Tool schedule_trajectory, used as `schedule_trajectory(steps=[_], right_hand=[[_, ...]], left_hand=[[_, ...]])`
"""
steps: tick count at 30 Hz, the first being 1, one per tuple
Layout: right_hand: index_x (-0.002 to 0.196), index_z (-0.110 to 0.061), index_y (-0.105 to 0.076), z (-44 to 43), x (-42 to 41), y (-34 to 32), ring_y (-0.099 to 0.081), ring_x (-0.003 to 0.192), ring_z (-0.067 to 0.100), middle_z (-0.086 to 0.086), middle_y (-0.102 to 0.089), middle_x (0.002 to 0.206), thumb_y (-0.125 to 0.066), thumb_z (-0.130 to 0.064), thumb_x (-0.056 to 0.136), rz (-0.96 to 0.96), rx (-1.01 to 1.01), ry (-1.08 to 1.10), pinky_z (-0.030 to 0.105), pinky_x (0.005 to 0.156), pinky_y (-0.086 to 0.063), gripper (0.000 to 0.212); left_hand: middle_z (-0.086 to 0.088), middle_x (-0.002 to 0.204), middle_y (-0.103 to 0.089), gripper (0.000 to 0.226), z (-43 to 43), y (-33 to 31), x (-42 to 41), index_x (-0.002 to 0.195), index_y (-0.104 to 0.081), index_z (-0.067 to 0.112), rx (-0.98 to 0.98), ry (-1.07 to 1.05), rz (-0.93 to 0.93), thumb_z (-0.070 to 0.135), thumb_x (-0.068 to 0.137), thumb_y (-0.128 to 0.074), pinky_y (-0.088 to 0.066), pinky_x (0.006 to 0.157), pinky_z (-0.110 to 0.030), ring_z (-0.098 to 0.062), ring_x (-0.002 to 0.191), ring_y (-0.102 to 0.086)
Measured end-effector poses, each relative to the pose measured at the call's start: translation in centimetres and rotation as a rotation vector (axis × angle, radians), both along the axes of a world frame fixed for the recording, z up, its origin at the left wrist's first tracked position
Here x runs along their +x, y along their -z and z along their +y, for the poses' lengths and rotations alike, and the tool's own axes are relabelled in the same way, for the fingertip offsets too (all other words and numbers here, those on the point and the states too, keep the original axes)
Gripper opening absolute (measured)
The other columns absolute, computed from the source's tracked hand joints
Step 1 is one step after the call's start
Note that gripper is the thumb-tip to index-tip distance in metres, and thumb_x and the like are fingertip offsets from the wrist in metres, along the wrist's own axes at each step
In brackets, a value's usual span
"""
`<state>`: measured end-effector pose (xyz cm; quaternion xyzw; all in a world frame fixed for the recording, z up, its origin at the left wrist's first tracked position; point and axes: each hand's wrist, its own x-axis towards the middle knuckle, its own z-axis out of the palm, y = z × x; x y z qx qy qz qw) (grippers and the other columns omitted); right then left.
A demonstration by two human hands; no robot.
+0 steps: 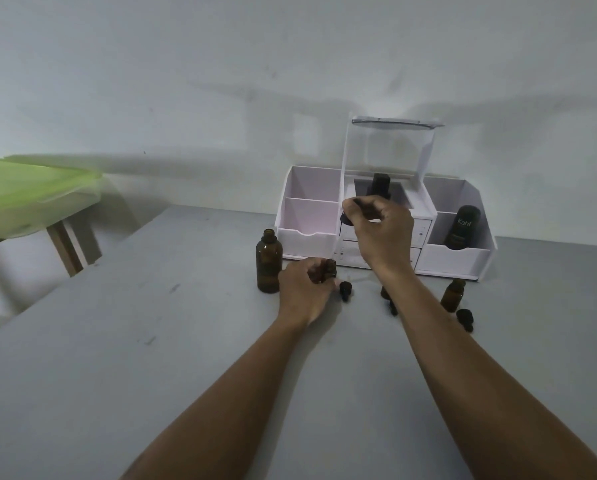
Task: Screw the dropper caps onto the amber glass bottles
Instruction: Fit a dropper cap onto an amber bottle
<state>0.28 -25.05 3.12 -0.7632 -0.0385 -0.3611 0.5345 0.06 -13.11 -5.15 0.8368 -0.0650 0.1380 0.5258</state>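
Note:
My left hand [305, 289] is wrapped around a small amber bottle [327, 270] standing on the grey table, only its top showing. My right hand [381, 230] is raised above it, pinching a black dropper cap [346, 218] whose clear glass pipette [337, 247] hangs down toward the bottle's mouth. A taller open amber bottle [269, 266] stands just left of my left hand. Another small open amber bottle [452, 295] stands to the right of my right forearm. Loose black dropper caps lie on the table: one [344, 291] beside my left hand, one [465, 319] at the right.
A white desk organiser [310, 233] with compartments and small drawers stands against the wall behind my hands; a dark "Kahf" bottle [463, 227] leans in its right bin. A green plastic lid [30, 192] rests on a wooden stand at far left.

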Motion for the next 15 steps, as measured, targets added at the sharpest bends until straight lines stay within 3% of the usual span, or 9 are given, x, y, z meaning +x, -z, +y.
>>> schedule_trajectory(steps=[2,7,15], right_hand=[[0.088,-0.009,-0.076,0.08,-0.03,0.0,-0.064,0.065,-0.014,-0.012,-0.069,0.07,-0.072,-0.02,0.09,0.01,-0.019,0.005,0.001,0.062,-0.046,0.012],[0.084,-0.005,-0.075,0.21,-0.15,0.08,-0.061,0.06,-0.017,-0.017,-0.063,0.065,-0.073,-0.013,0.09,-0.004,-0.027,0.009,-0.001,0.059,-0.042,0.01],[0.084,-0.003,-0.075,0.24,-0.27,0.22,-0.062,0.059,-0.014,-0.011,-0.065,0.065,-0.074,-0.012,0.089,-0.03,-0.03,0.009,0.0,0.059,-0.044,0.011]], left_hand=[[0.002,0.105,-0.074,0.03,0.01,0.05,0.03,0.11,-0.073,0.014,0.012,-0.004,-0.009,0.017,0.08,-0.078,-0.041,0.08,-0.004,-0.005,0.087,-0.064],[-0.001,0.109,-0.073,0.031,-0.06,-0.02,0.05,0.113,-0.072,0.014,0.027,-0.009,-0.003,0.018,0.082,-0.077,-0.043,0.088,-0.014,-0.012,0.095,-0.067],[0.0,0.113,-0.072,0.033,-0.05,-0.02,-0.01,0.114,-0.072,0.014,0.048,-0.031,-0.008,0.019,0.082,-0.077,-0.033,0.084,-0.001,-0.004,0.091,-0.061]])
